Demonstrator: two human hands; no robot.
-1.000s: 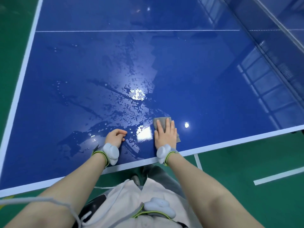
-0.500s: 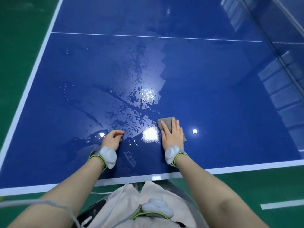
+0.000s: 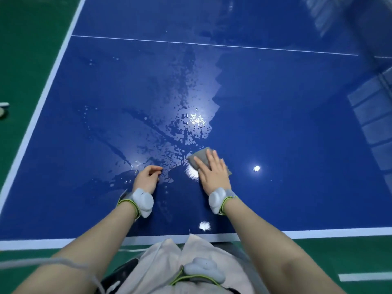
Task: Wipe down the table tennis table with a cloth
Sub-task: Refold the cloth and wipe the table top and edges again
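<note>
Blue glossy bench (image 3: 275, 128), white edge lines, wet streaks and droplets spread from centre toward 9 o'clock. Grey cloth (image 3: 201, 159) lies flat on bench just past 6 o'clock of centre, at edge of wet patch. Right hand (image 3: 213, 174) flat on cloth, fingers straight, pressing down. Left hand (image 3: 147, 178) at 9 o'clock of right, apart from cloth, fingers loosely curled, resting on wet surface, holding nothing. Grey-white wrist bands on both arms. Green floor (image 3: 25, 49) around bench.
</note>
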